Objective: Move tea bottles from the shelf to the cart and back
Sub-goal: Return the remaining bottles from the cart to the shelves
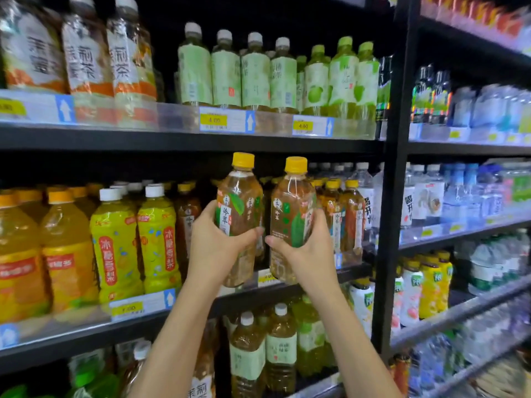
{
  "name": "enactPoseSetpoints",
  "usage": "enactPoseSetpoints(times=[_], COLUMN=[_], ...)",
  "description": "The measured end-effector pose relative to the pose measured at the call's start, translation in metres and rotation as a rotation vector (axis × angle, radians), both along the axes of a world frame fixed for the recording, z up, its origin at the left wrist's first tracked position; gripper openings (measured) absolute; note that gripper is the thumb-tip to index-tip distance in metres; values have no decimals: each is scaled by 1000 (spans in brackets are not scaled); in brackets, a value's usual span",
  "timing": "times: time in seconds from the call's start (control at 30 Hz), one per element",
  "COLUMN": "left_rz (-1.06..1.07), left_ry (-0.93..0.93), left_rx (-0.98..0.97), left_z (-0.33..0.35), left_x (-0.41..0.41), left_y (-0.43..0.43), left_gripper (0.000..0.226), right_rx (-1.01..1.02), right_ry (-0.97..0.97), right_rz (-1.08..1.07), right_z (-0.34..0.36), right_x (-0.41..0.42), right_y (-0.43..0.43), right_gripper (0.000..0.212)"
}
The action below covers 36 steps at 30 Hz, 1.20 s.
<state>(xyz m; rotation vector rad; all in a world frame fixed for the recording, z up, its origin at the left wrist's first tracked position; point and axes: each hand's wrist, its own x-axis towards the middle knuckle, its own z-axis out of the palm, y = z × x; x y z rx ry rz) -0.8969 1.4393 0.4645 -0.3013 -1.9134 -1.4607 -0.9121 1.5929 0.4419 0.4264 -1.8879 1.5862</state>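
You've got both hands up in front of the middle shelf (pixel 86 336), one bottle in each. Your left hand (pixel 218 245) is wrapped round the belly of the left tea bottle (pixel 240 193), with the thumb across the front and the fingers curled round its left side. The bottle is roughly upright, yellow-capped, with amber tea inside. Your right hand (pixel 306 248) grips the right tea bottle (pixel 287 202) in mirror fashion, low on the body, and it is upright too, with its yellow top almost level with the other. The two bottles sit side by side with a narrow gap between them. Your thumb tips come close together below that gap, but I can't tell if they touch. Both bottles are off the shelf, held out before its front edge, and their tops reach up near the underside of the upper shelf (pixel 172 143). Just behind and to the right of your right hand, a row of matching bottles (pixel 349 214) stands on the middle shelf, close to the black post (pixel 393 196). Left of your left hand stand yellow-green bottles (pixel 156 239) with white caps, and beyond them orange bottles (pixel 66 254) run toward the shelf's left end. Up top, pale green bottles (pixel 255 76) line the upper shelf behind a yellow price tag (pixel 214 120). Past the post, water bottles (pixel 457 193) fill the right-hand bay.
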Motion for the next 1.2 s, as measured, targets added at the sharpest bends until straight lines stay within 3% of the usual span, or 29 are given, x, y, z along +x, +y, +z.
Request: enactPoseSetpoints(times=[0.2,0.5,0.63,0.77,1.2], left_rz=[-6,60,147,206,261], left_ry=[27,9,-31,-80,-187], left_rx=[-9,42,37,55,70], left_z=[-4,-21,-34,-44,-52], left_x=[-39,-72,-88,-100,-112], left_y=[-3,-15,-14,-10,4], left_gripper=[66,59,63,64,75], right_rx=[-5,34,55,116,266], right_ry=[69,68,5,-44,-213], right_rz=[-14,41,74,128,240], right_z=[4,-10,-21,-23,-26], right_x=[-38,-73,-91,-105,-139], right_y=[-7,-13,-11,-8,-4], right_gripper=[63,75,93,84,86])
